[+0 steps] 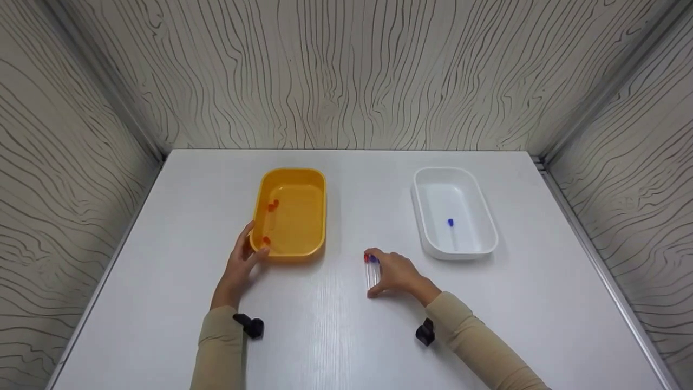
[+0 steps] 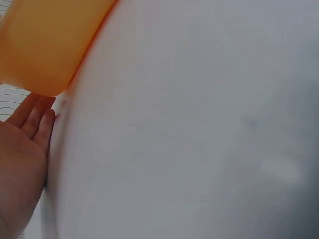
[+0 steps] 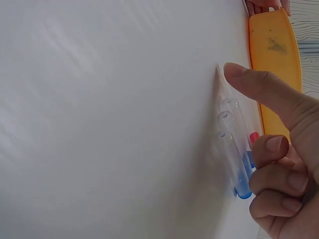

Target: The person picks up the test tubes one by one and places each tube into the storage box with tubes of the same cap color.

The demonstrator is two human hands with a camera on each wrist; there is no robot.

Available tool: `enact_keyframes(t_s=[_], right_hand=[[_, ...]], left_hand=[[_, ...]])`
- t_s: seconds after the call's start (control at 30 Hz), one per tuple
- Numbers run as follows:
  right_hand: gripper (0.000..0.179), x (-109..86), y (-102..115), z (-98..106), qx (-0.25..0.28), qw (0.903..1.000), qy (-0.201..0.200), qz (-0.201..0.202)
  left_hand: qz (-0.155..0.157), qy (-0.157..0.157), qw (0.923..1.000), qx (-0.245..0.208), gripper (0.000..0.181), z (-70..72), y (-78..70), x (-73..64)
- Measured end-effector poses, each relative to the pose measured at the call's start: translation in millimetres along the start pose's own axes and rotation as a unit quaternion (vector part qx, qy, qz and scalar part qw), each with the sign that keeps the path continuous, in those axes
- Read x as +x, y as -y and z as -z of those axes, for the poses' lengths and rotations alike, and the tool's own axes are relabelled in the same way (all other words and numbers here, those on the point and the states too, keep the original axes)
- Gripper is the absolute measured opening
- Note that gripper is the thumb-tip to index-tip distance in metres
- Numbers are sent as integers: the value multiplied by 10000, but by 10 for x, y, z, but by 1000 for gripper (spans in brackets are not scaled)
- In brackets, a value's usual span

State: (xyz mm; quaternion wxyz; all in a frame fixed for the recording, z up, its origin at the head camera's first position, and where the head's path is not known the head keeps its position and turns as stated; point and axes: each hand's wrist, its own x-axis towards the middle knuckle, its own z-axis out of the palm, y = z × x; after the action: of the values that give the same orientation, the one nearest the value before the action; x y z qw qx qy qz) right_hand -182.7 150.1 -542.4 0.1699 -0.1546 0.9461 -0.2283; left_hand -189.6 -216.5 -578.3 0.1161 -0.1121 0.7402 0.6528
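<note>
Several clear tubes [image 3: 232, 149] with red and blue caps lie side by side on the table. My right hand [image 1: 399, 272] arches over them, with fingers at the capped ends and thumb beyond the opposite ends. In the right wrist view a gap shows between the thumb [image 3: 259, 84] and the tubes; the other fingers curl beside the caps. My left hand [image 1: 238, 268] rests at the near left corner of a yellow tray [image 1: 319, 216], thumb at the rim. Its fingers [image 2: 37, 117] lie fairly straight against the tray's outside in the left wrist view.
Red-capped tubes [image 1: 266, 240] lie along the left side inside the yellow tray. At the right stands a white tray [image 1: 487, 241] holding a blue-capped tube [image 1: 451, 222]. Patterned panels [image 1: 346, 76] enclose the white table [image 1: 303, 346] at the back and sides.
</note>
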Motion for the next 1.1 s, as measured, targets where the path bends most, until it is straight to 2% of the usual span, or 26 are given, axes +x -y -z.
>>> enact_keyframes(t_s=[0.27, 0.53, 0.77, 1.1], right_hand=[[91, -5, 16, 25, 61, 9999, -134, 91], [92, 26, 79, 85, 289, 9995, -74, 90], [92, 69, 133, 88, 386, 9978, -300, 441], [94, 169, 265, 167, 606, 9970, -265, 409]], left_hand=[[-128, 19, 9999, -18, 76, 9, 19, 18], [-36, 31, 10000, -74, 76, 3, 10, 31], [-200, 46, 9997, -92, 76, 9, 5, 21], [-285, 18, 9996, -88, 75, 9, 39, 34]])
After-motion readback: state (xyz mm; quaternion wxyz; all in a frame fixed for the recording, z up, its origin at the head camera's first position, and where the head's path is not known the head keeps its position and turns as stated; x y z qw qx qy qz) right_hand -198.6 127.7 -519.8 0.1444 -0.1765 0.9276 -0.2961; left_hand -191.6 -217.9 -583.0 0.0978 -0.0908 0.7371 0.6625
